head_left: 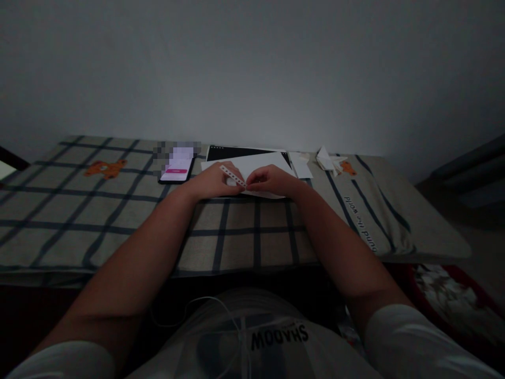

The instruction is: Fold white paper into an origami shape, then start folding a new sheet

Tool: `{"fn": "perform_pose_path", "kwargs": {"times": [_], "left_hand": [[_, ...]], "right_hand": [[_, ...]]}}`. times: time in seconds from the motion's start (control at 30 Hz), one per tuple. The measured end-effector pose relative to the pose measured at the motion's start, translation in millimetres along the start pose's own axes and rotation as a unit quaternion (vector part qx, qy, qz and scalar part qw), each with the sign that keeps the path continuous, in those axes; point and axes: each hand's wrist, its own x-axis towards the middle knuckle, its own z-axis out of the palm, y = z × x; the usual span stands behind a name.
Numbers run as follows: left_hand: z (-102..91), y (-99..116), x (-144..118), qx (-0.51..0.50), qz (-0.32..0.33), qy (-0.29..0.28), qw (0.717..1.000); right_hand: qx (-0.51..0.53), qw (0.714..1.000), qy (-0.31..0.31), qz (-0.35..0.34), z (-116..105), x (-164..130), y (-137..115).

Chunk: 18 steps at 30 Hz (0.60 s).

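A narrow white strip with a row of dark marks (232, 176) slants between my hands. My left hand (215, 180) is closed around its lower side, with the thumb and fingers near the strip's right end. My right hand (272, 179) pinches at that same right end, its fingertips meeting those of the left. Beneath both hands lies a white sheet of paper (266, 159). Behind the sheet, a black panel with white edges and small pale marks (231, 153) lies partly covered. Dim light hides the exact grip of the fingertips.
On the checked tablecloth (240, 237), a phone with a lit screen (177, 166) lies left of my hands. Small white paper pieces (302, 166) and a folded white paper shape (327, 159) lie to the right. The wall (252, 79) rises behind the table. A red container with crumpled paper (453, 300) stands below right.
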Motion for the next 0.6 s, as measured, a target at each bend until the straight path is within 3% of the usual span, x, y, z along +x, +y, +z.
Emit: {"fn": "perform_pose_path", "kwargs": {"times": [0.43,0.6], "left_hand": [[-2.8,-0.5,-0.8,-0.014,0.028,-0.006,0.999],[-1.7,0.8,-1.6,-0.023,-0.015,0.01,1.0]], "right_hand": [[0.027,1.0,-0.004,-0.012,4.5,0.0,-1.7],[0.032,0.999,-0.013,0.0,-0.7,-1.5,-0.8]]}}
